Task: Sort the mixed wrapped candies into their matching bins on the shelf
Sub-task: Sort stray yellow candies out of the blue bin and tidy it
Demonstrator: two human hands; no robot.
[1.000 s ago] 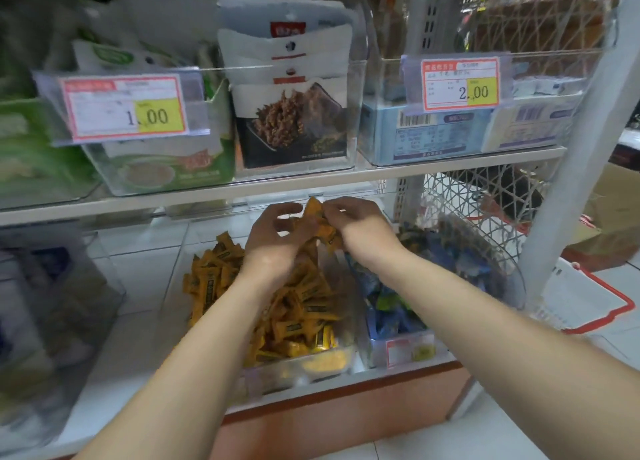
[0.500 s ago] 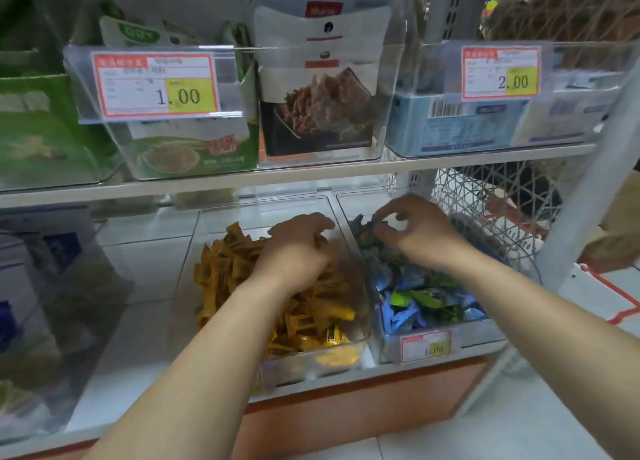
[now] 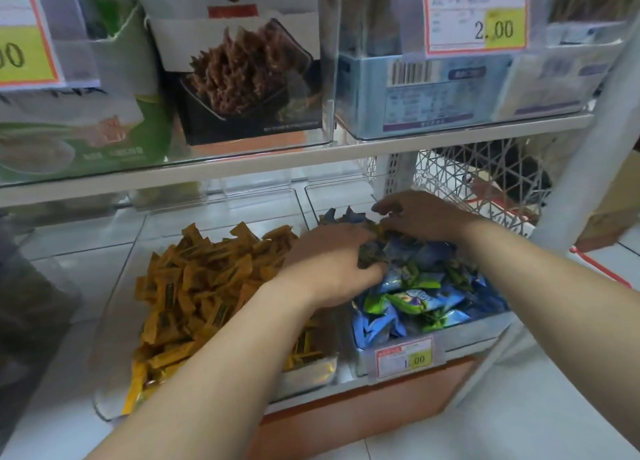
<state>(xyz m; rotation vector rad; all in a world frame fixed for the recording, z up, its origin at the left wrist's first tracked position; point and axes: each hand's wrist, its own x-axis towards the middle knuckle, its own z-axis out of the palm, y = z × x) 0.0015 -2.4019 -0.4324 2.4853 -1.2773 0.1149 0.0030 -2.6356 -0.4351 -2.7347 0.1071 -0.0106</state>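
Observation:
Two clear bins sit side by side on the lower shelf. The left bin is heaped with orange wrapped candies. The right bin holds blue and green wrapped candies. My left hand reaches across the divider into the right bin, and its fingers curl round a few dark-wrapped candies. My right hand is over the back of the same bin, fingertips bent down and pinching a candy in the pile, close to my left fingertips. Which candy it pinches is hidden.
The upper shelf hangs low over the bins and carries snack packets and a blue box in clear bins. A white wire basket stands behind my right hand. A white upright post stands at the right.
My left hand has moved right, from the orange candy bin into the blue and green bin. My right hand stayed at the back of that bin. The camera has moved closer.

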